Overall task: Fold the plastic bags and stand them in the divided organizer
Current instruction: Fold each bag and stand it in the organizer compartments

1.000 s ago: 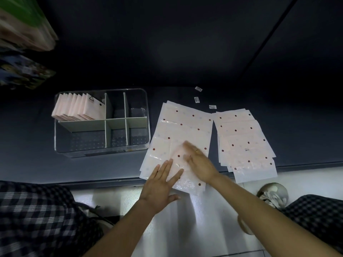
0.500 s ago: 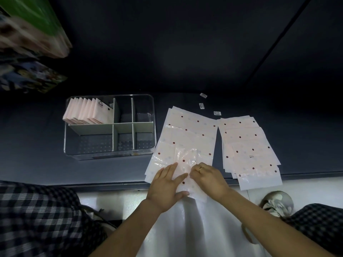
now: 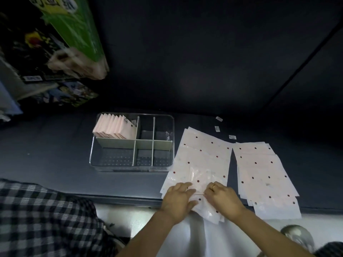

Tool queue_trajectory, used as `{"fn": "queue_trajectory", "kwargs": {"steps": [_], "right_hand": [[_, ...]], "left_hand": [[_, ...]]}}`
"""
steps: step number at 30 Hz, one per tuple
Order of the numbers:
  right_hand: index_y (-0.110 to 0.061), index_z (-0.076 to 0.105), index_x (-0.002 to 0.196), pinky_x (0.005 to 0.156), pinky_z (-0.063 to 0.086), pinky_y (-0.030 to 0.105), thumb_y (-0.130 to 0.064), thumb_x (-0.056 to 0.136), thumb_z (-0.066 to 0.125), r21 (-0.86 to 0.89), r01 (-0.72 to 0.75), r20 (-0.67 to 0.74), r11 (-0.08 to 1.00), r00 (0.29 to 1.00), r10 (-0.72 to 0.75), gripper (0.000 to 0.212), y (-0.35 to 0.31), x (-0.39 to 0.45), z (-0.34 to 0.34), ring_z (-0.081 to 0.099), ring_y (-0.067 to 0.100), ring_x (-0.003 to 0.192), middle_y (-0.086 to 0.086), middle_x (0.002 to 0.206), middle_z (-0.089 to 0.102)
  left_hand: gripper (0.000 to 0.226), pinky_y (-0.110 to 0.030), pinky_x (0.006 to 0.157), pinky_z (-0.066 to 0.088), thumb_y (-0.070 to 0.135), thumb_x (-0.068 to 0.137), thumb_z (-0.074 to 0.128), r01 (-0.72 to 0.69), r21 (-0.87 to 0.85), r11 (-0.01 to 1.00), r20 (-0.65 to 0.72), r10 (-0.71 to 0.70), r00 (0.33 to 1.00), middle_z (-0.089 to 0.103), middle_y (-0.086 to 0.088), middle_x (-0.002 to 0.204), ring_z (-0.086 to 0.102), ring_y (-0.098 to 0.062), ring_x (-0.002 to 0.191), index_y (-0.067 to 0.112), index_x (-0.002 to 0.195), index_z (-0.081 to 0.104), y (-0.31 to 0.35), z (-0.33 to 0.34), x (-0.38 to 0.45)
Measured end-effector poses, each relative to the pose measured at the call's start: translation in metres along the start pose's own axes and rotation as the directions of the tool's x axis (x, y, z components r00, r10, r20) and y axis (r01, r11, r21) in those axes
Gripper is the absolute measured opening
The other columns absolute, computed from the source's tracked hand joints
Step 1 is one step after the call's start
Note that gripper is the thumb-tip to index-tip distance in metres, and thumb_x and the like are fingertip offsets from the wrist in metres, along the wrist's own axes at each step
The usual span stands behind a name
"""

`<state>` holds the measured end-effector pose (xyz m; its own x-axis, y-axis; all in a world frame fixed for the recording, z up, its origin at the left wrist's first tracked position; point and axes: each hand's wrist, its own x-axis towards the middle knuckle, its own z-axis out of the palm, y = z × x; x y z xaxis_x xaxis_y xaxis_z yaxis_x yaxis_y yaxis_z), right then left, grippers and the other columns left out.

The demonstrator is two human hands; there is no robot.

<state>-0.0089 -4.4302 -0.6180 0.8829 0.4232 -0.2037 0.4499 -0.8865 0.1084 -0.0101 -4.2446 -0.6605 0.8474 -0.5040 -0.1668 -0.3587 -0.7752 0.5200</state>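
Dark table (image 3: 55,164), carrying everything. Two stacks of flat dotted plastic bags lying at right: the left stack (image 3: 204,151) overhanging the near edge, the right stack (image 3: 263,173) just beside it. Clear divided organizer (image 3: 172,130) sitting left of the stacks, folded bags (image 3: 115,128) standing in its far-left compartment. Left hand (image 3: 178,199) and right hand (image 3: 222,199) working side by side, both pinching the top bag (image 3: 200,175) at the left stack's near end.
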Motion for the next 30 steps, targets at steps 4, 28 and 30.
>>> {"fn": "queue_trajectory", "kwargs": {"steps": [4, 28, 30], "right_hand": [[-0.017, 0.065, 0.058, 0.031, 0.038, 0.017, -0.003, 0.023, 0.088, 0.022, 0.037, -0.142, 0.999, 0.989, -0.033, 0.044, 0.006, 0.004, -0.024, 0.063, 0.012, 0.059, -0.005, 0.061, 0.062], [-0.008, 0.067, 0.102, 0.067, 0.059, 0.035, -0.020, 0.093, 0.054, 0.895, -0.168, 0.000, 0.414, 0.927, 0.376, 0.019, -0.093, 0.225, -0.173, 0.066, 0.021, 0.084, 0.005, 0.092, 0.067], [-0.007, 0.066, 0.097, 0.063, 0.055, 0.036, -0.023, 0.094, 0.050, 0.738, -0.205, -0.077, 0.643, 0.921, 0.383, 0.022, -0.108, 0.240, -0.167, 0.064, 0.024, 0.080, 0.009, 0.092, 0.067]], "left_hand": [[0.034, -0.018, 0.099, 0.031, 0.037, 0.093, 0.054, 0.034, -0.265, 0.964, -0.161, -0.079, 0.984, 0.057, 0.009, 0.128, 0.042, -0.012, 0.122, 0.024, 0.124, 0.060, -0.003, -0.014, 0.009], [0.021, -0.025, 0.076, 0.011, 0.033, 0.093, 0.055, 0.380, -0.402, 0.833, -0.532, -0.550, 0.643, 0.065, 0.006, 0.105, 0.034, -0.018, 0.111, 0.029, 0.112, 0.063, -0.129, -0.164, 0.000], [0.021, -0.023, 0.080, 0.012, 0.031, 0.093, 0.055, 0.357, -0.433, 0.828, -0.552, -0.556, 0.622, 0.064, 0.005, 0.107, 0.032, -0.017, 0.111, 0.028, 0.113, 0.062, -0.133, -0.163, -0.001]]}}
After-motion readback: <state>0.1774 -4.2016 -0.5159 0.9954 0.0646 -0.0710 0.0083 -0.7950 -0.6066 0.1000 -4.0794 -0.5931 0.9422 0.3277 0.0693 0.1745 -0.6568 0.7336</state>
